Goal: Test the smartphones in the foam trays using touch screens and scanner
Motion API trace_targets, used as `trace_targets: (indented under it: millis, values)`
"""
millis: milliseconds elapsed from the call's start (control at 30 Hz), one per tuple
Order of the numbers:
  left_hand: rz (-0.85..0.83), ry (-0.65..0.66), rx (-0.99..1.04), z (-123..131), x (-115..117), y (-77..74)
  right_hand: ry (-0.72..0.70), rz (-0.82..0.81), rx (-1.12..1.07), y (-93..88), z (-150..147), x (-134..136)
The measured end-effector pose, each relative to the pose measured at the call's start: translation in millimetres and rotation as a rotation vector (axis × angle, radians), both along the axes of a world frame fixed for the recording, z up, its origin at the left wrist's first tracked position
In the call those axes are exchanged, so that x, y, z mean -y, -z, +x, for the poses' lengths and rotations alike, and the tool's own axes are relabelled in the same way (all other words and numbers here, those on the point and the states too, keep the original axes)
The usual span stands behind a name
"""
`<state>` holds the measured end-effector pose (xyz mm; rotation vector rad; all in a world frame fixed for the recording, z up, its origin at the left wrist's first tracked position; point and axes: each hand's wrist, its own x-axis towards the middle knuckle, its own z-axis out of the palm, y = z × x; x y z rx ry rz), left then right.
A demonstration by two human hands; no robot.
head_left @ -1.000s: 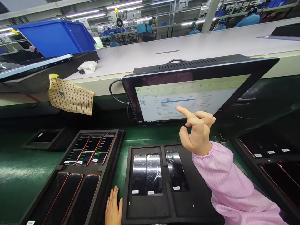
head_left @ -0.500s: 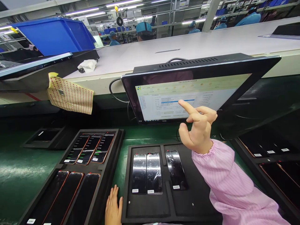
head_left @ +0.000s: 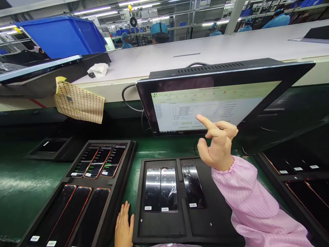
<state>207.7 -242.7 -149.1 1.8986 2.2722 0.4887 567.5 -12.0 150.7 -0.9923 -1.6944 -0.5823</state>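
My right hand [head_left: 217, 145] is raised to the touchscreen monitor [head_left: 226, 77], its index finger stretched out at the lit screen and the other fingers loosely bent. It holds nothing; whether the fingertip touches the glass I cannot tell. My left hand [head_left: 123, 226] lies flat on the green mat [head_left: 132, 178], fingers extended and bare, beside the left edge of a black foam tray [head_left: 160, 230]. Three dark phones lie in that tray: a left phone [head_left: 152, 190], a middle phone [head_left: 169, 190] and a right phone [head_left: 193, 187], each with a small white label.
On the left, another foam tray [head_left: 99, 183] holds several orange-edged phones, some with lit text. A further tray of phones [head_left: 293, 176] is at right. A yellow sheet of red dots [head_left: 79, 103] hangs from the shelf edge, near a blue bin [head_left: 60, 37]. People in blue work beyond.
My right fingertip has dropped slightly lower on the screen. The blue highlighted line in the on-screen list has gone. My left hand stays put.
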Motion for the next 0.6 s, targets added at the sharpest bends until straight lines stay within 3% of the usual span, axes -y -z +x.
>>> trace_targets:
  millis: [233,600]
  values:
    - [0.001,0.001,0.023,1.7,-0.8,-3.1,0.0,-0.016,-0.019,0.8,0.3,1.4]
    - [-0.013,-0.013,0.014,3.8,-2.0,-6.5,-0.032,0.001,-0.02,-12.2,-13.3,1.0]
